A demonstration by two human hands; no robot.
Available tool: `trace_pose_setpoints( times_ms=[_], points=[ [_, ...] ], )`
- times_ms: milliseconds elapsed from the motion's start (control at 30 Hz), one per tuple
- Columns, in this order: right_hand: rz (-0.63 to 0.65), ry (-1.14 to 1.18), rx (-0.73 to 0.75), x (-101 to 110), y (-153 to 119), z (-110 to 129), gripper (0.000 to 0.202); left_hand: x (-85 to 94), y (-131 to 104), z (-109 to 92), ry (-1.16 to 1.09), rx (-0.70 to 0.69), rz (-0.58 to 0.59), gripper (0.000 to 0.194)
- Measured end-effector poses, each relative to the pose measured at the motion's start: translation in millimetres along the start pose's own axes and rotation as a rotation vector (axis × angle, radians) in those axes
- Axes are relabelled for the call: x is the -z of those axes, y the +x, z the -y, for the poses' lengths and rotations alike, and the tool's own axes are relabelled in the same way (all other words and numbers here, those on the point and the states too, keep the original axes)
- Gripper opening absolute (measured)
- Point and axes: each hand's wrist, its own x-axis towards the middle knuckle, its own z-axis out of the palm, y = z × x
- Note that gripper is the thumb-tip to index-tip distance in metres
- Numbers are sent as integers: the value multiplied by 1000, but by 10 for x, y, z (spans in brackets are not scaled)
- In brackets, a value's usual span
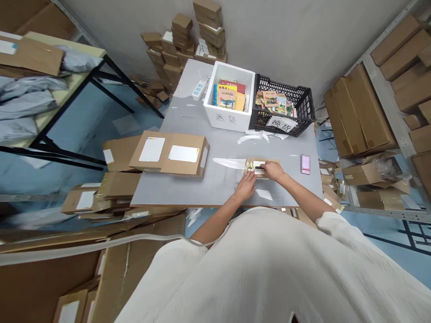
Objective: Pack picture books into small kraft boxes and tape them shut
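A small brown cardboard parcel [274, 172] with a white label and shiny tape lies near the front of the grey table [161, 190]. My left hand [247, 185] rests on its left front edge, fingers spread. Closed round a black tool [258, 168], my right hand [272, 170] holds it over the parcel's label; the tool's tip is too small to make out. White paper strips [229, 163] lie to the left of the parcel, and a white scrap [264, 194] is in front of it.
Two labelled boxes [183, 154] sit on the table's left. Behind are a white foam bin [225, 117] and a black crate [301, 105] holding books. A phone [305, 164] lies at right. A pale cable [134, 237] crosses at lower left. Cartons [357, 112] stand beyond.
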Motion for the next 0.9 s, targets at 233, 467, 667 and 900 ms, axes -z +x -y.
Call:
trace_pose_setpoints(
  times_ms=[233,467,667,900],
  points=[
    [15,-7,-63,13,-94,-169,40,-20,11,-21,22,20,0,73],
    [41,30,-101,0,-164,-359,37,-38,5,-7,15,26,-1,80],
    [74,46,-150,-3,-265,-593,40,-25,11,-11,29,44,6,76],
    [71,24,-161,-121,-408,-931,40,-31,27,-18,40,64,13,81]
  ],
)
